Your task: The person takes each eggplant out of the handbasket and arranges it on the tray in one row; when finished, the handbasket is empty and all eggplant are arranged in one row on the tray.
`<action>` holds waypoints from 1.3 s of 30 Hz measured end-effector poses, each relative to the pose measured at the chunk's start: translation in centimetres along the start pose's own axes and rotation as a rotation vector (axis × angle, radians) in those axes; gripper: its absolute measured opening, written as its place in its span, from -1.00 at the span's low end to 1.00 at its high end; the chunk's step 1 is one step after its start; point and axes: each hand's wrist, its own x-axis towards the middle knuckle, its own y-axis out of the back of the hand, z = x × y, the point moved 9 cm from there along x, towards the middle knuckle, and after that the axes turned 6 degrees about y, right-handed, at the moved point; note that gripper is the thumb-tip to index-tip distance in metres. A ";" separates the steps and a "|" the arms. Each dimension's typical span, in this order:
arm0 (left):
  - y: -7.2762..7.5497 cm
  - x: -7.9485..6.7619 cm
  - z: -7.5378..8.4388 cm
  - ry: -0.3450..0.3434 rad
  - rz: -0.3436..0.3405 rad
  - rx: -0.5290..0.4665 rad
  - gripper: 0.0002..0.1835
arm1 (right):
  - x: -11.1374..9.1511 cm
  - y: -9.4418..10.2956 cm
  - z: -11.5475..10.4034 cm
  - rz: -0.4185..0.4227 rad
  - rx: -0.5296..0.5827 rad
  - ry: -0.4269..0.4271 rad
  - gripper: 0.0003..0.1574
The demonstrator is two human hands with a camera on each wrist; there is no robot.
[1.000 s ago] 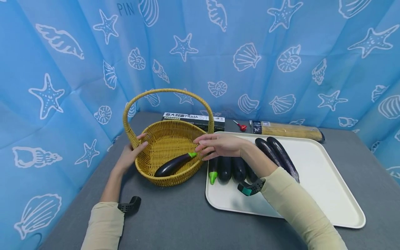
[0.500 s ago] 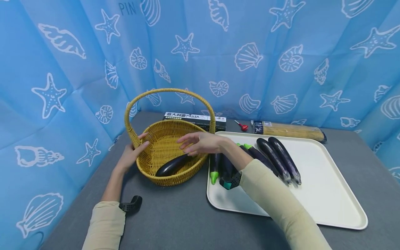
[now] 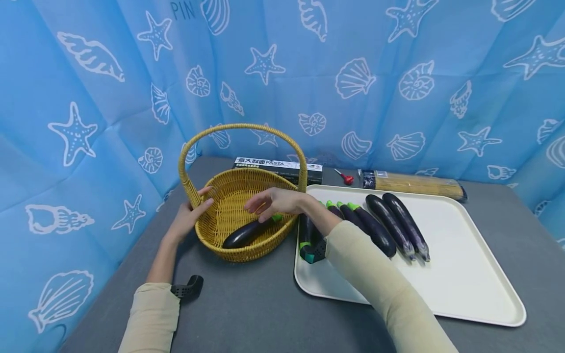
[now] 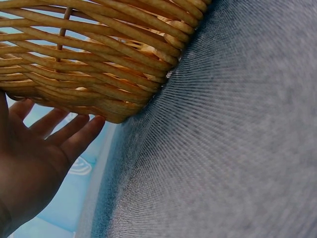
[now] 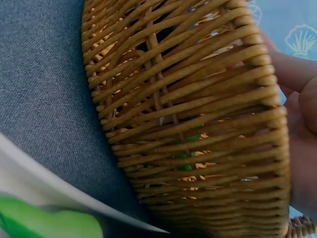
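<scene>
A yellow wicker basket (image 3: 247,254) with a tall arched handle stands on the grey table. My left hand (image 3: 183,223) grips its left rim near the handle's foot, thumb on the inside; in the left wrist view the fingers lie along the outer weave. One dark purple eggplant (image 3: 243,236) lies inside the basket, its green stem pointing right. My right hand (image 3: 282,200) is over the basket's right side with loosely bent fingers and nothing held, overlapping part of the eggplant. From the right wrist, the basket's woven wall (image 5: 198,109) hides much of that hand.
Right of the basket, a white tray (image 3: 468,274) carries several eggplants (image 3: 375,230), some partly hidden by my right arm. Behind stand a black pasta box (image 3: 282,169), a red lollipop (image 3: 347,180) and a bundle of dry noodles (image 3: 415,185). A blue curtain (image 3: 309,88) hangs at the back.
My right hand has moved left from the basket's right rim to over its inside, uncovering more eggplants on the tray. The left hand keeps its hold on the rim.
</scene>
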 end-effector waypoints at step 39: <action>0.7 2.1 -3.0 -0.044 -0.004 -0.036 -0.38 | 1.0 0.6 -3.1 0.149 -0.479 0.040 -0.27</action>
